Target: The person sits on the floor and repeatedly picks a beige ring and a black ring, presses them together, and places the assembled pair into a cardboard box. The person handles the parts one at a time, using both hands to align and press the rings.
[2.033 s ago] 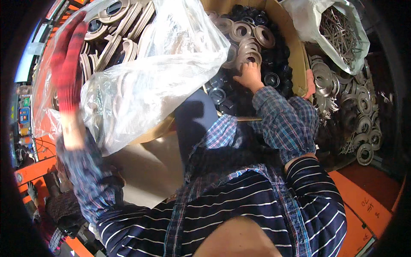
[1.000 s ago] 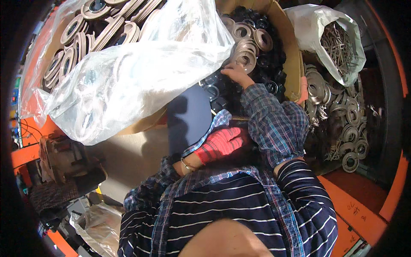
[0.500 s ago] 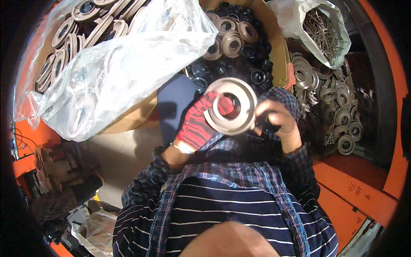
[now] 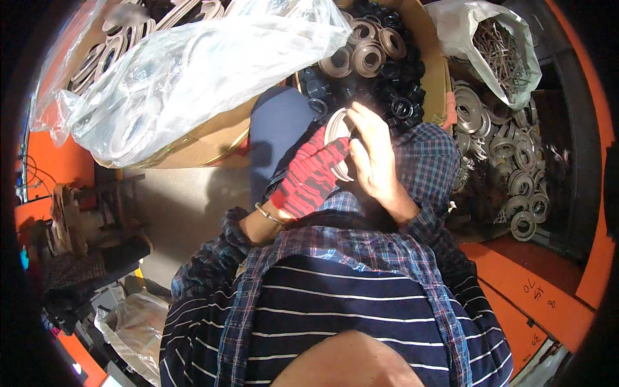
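Between both hands, above my lap, a flanged metal ring of dull grey-beige is held nearly edge-on. My left hand, in a red and black knitted glove, is closed around its left side. Bare and reaching from the right, my right hand has its fingers against the upper right edge and its thumb near the middle. The palms hide part of the ring's opening. Just beyond the hands is a cardboard box of black round plastic parts, with several similar rings on top.
Another box with a clear plastic bag of stacked rings stands at far left. On the right are a pile of metal rings and a white sack of thin metal strips. Orange metal framing runs along the right.
The ring has turned from facing up to nearly edge-on. My right hand has moved left onto it, while the left keeps its grip. The surroundings have shifted slightly right in view.
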Demonstrator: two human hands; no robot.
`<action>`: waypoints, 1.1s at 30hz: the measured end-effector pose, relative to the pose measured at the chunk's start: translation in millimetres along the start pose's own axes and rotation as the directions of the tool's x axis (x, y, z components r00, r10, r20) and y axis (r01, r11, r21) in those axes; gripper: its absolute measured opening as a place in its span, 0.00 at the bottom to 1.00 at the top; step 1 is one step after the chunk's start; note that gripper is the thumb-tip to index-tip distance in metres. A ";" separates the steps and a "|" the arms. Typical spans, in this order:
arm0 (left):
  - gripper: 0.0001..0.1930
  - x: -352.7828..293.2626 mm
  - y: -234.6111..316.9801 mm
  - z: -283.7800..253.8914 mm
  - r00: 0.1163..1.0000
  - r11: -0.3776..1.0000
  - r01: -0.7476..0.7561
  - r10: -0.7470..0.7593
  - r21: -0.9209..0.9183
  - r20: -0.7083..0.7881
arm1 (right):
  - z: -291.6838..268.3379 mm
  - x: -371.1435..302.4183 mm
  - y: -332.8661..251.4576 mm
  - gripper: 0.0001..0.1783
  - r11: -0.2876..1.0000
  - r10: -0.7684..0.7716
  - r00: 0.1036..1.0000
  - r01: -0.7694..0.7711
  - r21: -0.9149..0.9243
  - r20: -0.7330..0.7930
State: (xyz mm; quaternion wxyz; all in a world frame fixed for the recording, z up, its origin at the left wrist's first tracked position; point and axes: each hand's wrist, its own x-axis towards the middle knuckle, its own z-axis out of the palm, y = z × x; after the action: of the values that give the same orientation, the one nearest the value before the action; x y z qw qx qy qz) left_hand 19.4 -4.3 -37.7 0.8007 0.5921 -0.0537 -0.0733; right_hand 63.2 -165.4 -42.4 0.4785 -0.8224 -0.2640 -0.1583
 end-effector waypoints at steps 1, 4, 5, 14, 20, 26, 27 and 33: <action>0.27 -0.7 1.2 6.5 0.999 1.000 0.001 -0.001 0.003 -0.033 | 4.3 0.0 0.0 0.25 1.000 0.005 0.999 -0.004 0.022 -0.043; 0.32 6.0 3.7 27.3 0.973 0.893 -0.070 0.160 0.444 -0.169 | 25.7 7.2 2.6 0.24 0.748 0.449 0.887 -0.307 0.588 -0.108; 0.32 8.4 5.1 30.6 0.959 0.876 -0.129 0.229 0.464 -0.166 | 30.5 9.8 3.3 0.25 0.606 0.562 0.815 -0.293 0.740 -0.138; 0.26 19.0 27.0 -15.0 0.995 0.995 0.100 -0.100 -0.002 0.001 | -29.0 8.0 4.5 0.41 0.976 0.206 0.953 -0.183 -0.118 0.221; 0.31 2.1 18.7 17.3 0.973 0.867 -0.140 0.209 0.478 -0.093 | 3.2 -0.4 1.8 0.26 0.775 0.589 0.804 -0.531 0.342 -0.085; 0.29 -3.5 15.8 20.8 0.972 0.874 -0.059 0.161 0.482 -0.172 | 7.9 -8.9 8.2 0.22 0.761 0.550 0.833 -0.476 0.441 -0.050; 0.26 -2.3 16.8 16.9 0.974 0.880 -0.091 0.176 0.467 -0.142 | 1.3 -10.6 10.6 0.28 0.878 0.454 0.889 -0.435 0.201 -0.063; 0.21 2.8 21.5 1.1 0.985 0.986 0.168 -0.168 0.002 -0.036 | -18.9 -10.1 29.1 0.35 0.997 0.081 0.984 -0.078 -0.024 0.160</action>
State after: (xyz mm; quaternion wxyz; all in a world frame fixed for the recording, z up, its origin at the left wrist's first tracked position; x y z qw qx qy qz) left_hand 23.1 0.3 -16.7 0.7909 0.5979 0.0107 -0.1299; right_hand 71.9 -196.5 -58.7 0.4546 -0.8464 -0.2673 -0.0746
